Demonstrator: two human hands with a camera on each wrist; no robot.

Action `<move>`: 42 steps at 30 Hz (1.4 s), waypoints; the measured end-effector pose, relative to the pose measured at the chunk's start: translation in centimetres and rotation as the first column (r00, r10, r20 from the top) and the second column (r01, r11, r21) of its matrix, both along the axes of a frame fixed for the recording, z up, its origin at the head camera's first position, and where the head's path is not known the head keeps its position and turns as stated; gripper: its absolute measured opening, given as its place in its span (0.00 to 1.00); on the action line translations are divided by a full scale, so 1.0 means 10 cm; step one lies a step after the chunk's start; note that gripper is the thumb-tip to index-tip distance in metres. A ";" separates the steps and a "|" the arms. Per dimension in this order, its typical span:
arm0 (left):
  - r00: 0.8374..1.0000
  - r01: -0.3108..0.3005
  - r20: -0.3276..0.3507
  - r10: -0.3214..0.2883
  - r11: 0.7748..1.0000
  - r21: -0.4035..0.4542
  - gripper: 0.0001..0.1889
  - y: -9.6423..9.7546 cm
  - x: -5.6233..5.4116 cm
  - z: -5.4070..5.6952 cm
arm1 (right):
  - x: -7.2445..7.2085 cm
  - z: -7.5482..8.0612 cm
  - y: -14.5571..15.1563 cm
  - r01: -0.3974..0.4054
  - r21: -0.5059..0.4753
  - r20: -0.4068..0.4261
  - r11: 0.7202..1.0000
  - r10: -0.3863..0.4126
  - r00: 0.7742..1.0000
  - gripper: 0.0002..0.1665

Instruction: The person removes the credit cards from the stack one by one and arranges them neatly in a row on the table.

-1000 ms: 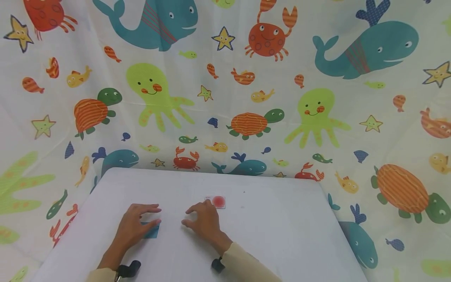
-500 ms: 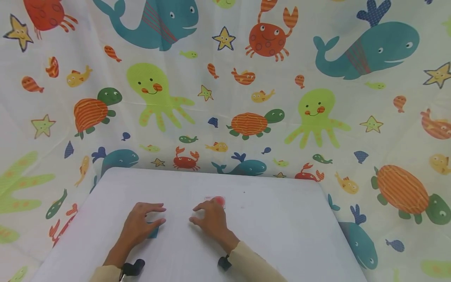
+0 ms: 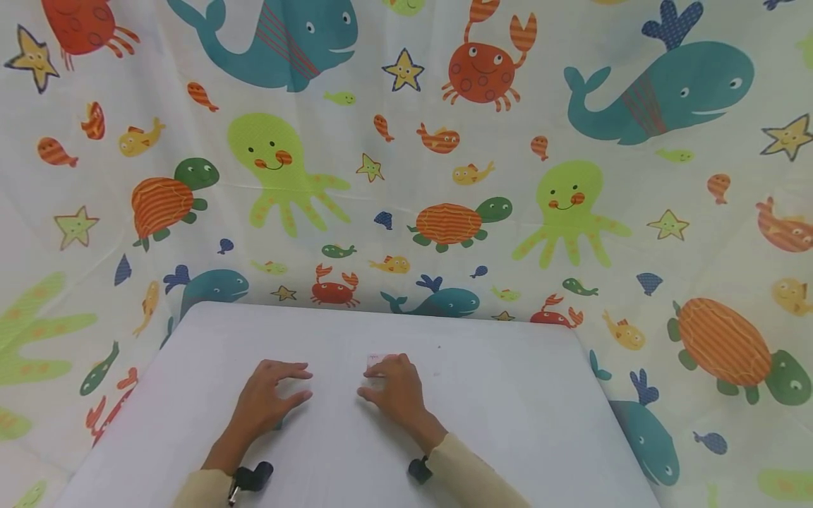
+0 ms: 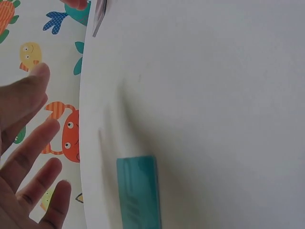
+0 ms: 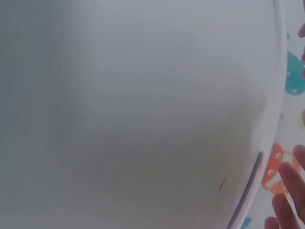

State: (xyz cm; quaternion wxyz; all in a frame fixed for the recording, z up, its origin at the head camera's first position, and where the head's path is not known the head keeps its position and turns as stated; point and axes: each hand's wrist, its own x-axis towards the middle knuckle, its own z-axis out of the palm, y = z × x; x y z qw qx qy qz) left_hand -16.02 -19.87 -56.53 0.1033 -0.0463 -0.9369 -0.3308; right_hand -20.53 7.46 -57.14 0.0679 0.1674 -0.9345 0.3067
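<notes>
My left hand (image 3: 269, 398) hovers over the left-middle of the white table, thumb and fingers apart with nothing between them. Under its wrist lies a small teal flat rectangle (image 4: 138, 193), mostly hidden by the hand in the head view. To its right, my right hand (image 3: 400, 395) is held in a similar shape, thumb apart from the fingers, also holding nothing. A small white card (image 3: 376, 361) lies just behind the right hand, which covers its red round print. In the right wrist view, only some fingertips (image 5: 293, 183) show at the edge.
The white table (image 3: 521, 402) has rounded far corners. Behind it hangs a white curtain (image 3: 381, 197) printed with whales, crabs, turtles and octopuses. Dark wrist-worn cameras sit at both wrists, below beige sleeves (image 3: 473, 473).
Both hands have moved to the right and slightly away from the body. The left now covers most of the teal rectangle, and the right hides the card's red circle.
</notes>
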 end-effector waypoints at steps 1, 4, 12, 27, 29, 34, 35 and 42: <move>1.000 0.002 -0.002 -0.002 1.000 0.001 0.17 0.01 -0.01 0.00 | -0.01 0.00 0.02 0.000 0.000 0.001 1.000 0.000 1.000 0.17; 1.000 0.004 0.004 -0.004 1.000 0.011 0.17 0.04 -0.03 -0.02 | -0.03 -0.01 0.08 -0.006 0.011 -0.013 1.000 0.006 1.000 0.18; 1.000 0.025 0.002 -0.025 0.999 0.038 0.17 0.16 -0.08 -0.02 | -0.09 -0.04 0.25 0.012 0.024 -0.034 1.000 -0.011 0.999 0.18; 0.999 0.046 0.018 -0.046 0.998 0.039 0.16 0.43 -0.16 -0.06 | -0.15 0.03 0.47 0.065 0.019 -0.014 0.998 -0.065 0.998 0.21; 0.999 0.048 0.018 -0.048 0.998 0.032 0.16 0.46 -0.17 -0.07 | -0.16 0.03 0.49 0.060 0.019 -0.030 0.998 -0.059 0.998 0.20; 0.998 0.056 0.006 -0.056 0.998 0.015 0.16 0.53 -0.20 -0.09 | -0.16 0.05 0.55 0.055 0.006 -0.033 0.998 -0.055 0.998 0.20; 0.998 0.058 -0.001 -0.058 0.998 0.014 0.16 0.54 -0.21 -0.09 | -0.16 0.04 0.56 0.060 0.005 -0.025 0.998 -0.059 0.998 0.20; 0.997 0.067 -0.038 -0.067 0.998 0.009 0.17 0.64 -0.26 -0.08 | -0.20 0.01 0.64 0.067 0.008 -0.024 0.998 -0.067 0.997 0.19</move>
